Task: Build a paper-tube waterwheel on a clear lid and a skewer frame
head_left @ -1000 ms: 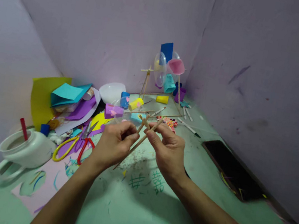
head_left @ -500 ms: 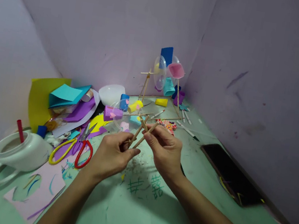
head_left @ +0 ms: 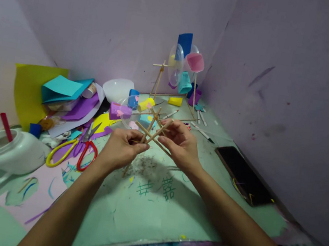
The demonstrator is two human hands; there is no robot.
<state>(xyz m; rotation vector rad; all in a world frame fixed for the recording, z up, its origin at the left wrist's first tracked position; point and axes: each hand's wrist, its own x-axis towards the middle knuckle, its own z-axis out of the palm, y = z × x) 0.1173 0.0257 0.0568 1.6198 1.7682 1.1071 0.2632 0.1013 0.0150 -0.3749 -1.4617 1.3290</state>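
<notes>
Thin wooden sticks [head_left: 159,131], joined and crossing each other as a small frame, are held up between my two hands above the table. My left hand [head_left: 124,148] pinches their lower ends between thumb and fingers. On the other side, my right hand [head_left: 184,145] has its thumb and fingers closed around the crossing sticks. Part of the frame is hidden behind the fingers. Just behind it lies a clear plastic disc [head_left: 125,106] with a purple paper cup [head_left: 120,112] and a yellow paper cup [head_left: 146,104] around it.
A stick stand holding clear discs [head_left: 176,66] and coloured paper cups is at the back. Scissors [head_left: 88,148], coloured paper [head_left: 36,94], a white teapot-like vessel [head_left: 19,154] and a white bowl [head_left: 118,90] are left. Markers [head_left: 202,132] and a black phone [head_left: 239,172] are right.
The stick frame has turned in my hands, so its sticks now cross in an X and one end points down below my left hand. The view has tilted down slightly.
</notes>
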